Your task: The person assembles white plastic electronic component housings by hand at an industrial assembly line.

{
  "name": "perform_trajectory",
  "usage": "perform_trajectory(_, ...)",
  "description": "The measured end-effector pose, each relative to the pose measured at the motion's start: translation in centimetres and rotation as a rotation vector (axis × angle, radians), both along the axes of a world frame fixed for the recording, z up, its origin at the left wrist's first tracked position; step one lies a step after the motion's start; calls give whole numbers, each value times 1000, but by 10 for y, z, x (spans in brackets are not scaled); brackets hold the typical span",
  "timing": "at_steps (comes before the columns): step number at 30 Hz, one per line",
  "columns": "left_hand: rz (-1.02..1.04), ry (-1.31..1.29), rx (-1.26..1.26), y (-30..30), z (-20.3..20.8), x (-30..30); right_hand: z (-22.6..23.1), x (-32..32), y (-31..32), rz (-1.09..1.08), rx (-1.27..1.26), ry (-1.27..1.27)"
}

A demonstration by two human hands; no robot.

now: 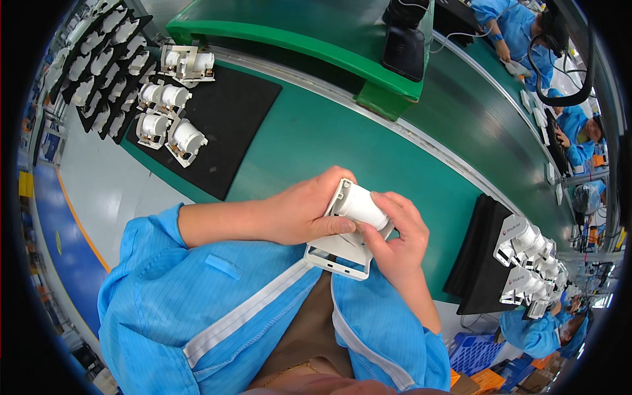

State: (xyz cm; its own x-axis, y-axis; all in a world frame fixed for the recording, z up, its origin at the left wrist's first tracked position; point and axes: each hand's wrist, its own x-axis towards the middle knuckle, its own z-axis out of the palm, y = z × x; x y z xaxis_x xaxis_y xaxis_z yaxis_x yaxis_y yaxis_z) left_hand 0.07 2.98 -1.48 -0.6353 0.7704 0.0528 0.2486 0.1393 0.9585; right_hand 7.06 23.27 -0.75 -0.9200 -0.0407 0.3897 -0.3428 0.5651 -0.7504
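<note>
Close to my chest, both my hands hold a white plastic housing (339,258) with a rectangular open frame at its lower end and a white cylinder (362,205) set in it. My left hand (322,209) wraps the housing's left side, thumb lying across toward the cylinder. On the other side, my right hand (400,230) grips the cylinder with thumb and fingers. The fingers of both hands partly hide where cylinder and housing meet.
Similar white units (187,137) stand on a black mat (247,108) at the left. More assembled units (526,283) sit on black foam (477,263) at the right. A green shelf (289,43) with a phone (403,52) runs along the back. Co-workers in blue sit further right.
</note>
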Motion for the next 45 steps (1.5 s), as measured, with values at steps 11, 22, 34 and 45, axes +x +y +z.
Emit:
perform_trajectory(11, 80, -47, 20, 2, -3, -9, -7, -9, -2, -57, -38, 27)
perform_trajectory(22, 180, 284, 197, 8, -27, 9, -21, 6, -4, -84, -394, -105)
perform_trajectory(34, 87, -35, 286, 44, -36, 2, 18, 97, 140, -392, -391, -37)
perform_trajectory(45, 197, -196, 137, -4, -82, 10, 25, 205, 294, -605, -365, -78)
